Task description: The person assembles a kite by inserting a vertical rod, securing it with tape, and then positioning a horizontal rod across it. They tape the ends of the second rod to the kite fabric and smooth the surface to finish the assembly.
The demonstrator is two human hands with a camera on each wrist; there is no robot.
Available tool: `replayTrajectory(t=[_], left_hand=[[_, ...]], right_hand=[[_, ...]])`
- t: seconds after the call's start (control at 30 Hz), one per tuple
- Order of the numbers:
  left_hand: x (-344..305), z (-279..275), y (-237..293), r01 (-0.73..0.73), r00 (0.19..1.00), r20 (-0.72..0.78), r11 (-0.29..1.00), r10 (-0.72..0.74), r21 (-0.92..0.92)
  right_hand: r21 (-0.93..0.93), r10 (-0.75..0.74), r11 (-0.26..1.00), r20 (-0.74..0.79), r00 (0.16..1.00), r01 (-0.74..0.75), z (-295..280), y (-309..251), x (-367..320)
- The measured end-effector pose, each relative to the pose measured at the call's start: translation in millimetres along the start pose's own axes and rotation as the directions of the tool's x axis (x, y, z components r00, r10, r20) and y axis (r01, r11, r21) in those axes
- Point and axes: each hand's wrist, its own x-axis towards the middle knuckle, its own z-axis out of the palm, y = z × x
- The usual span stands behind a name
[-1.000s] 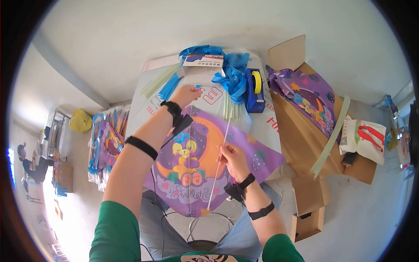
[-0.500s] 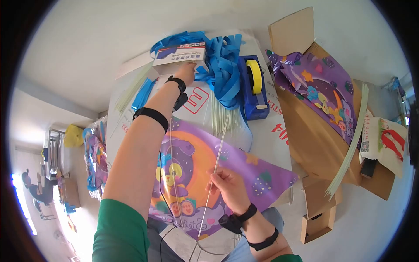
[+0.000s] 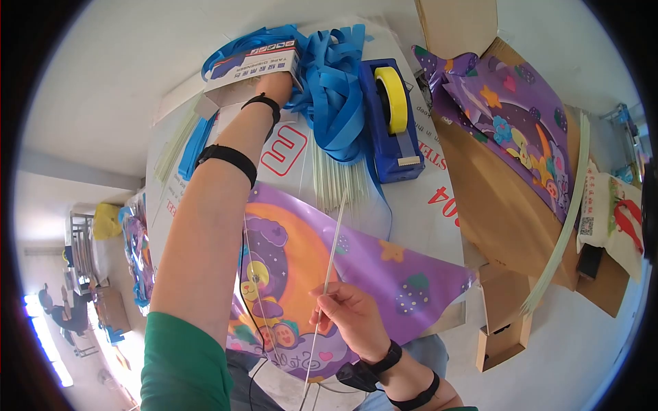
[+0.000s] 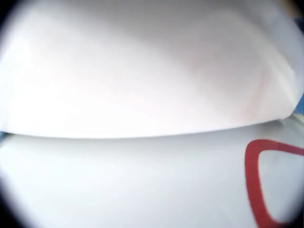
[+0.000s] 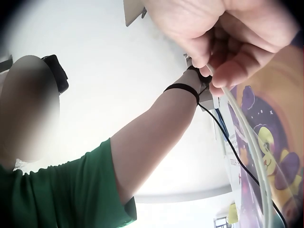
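My left hand [image 3: 275, 88] reaches into the open end of a white tape dispenser box [image 3: 250, 67], its fingers hidden inside. The left wrist view is filled by the box's blurred white side [image 4: 137, 90]. My right hand [image 3: 351, 320] pinches a thin pale rod [image 3: 336, 236] between thumb and fingers, slanting over a purple printed kite sheet [image 3: 370, 270]. In the right wrist view the fingers [image 5: 237, 71] grip the pale rod [image 5: 243, 118] beside the sheet's cartoon print. Another thin rod [image 3: 248, 267] lies along the sheet's middle.
Blue ribbons [image 3: 332, 96] heap beside the box, over a bundle of pale rods [image 3: 336, 181]. A blue tape dispenser [image 3: 397, 161] with yellow tape [image 3: 391, 99] stands right of them. Cardboard boxes [image 3: 504, 185] and more purple sheets [image 3: 517, 130] are at the right. A black cable [image 3: 251, 315] crosses the sheet.
My left hand has moved forward from above the sheet's top and into the box. The right hand still pinches the rod over the sheet. The head view has shifted.
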Motion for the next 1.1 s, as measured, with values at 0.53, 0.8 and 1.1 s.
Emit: replayTrajectory(t=[0.53, 0.8, 1.1], left_hand=[[-0.5, -1.4, -13.3, 0.03, 0.993, -0.106, 0.992, -0.043, -0.123], [0.3, 11.1, -18.4, 0.152, 0.973, -0.106, 0.916, -0.204, -0.371], [-11.4, -11.2, -6.1, 0.233, 0.969, -0.003, 0.91, -0.249, -0.343]], right_hand=[[-0.033, 0.025, 0.999, 0.027, 0.999, -0.024, 1.5, 3.8, 1.7], [-0.057, 0.022, 0.998, 0.033, 0.999, -0.02, 2.0, 3.4, 1.4], [-0.112, 0.017, 0.994, 0.039, 0.999, -0.012, 2.9, 9.2, 4.2]])
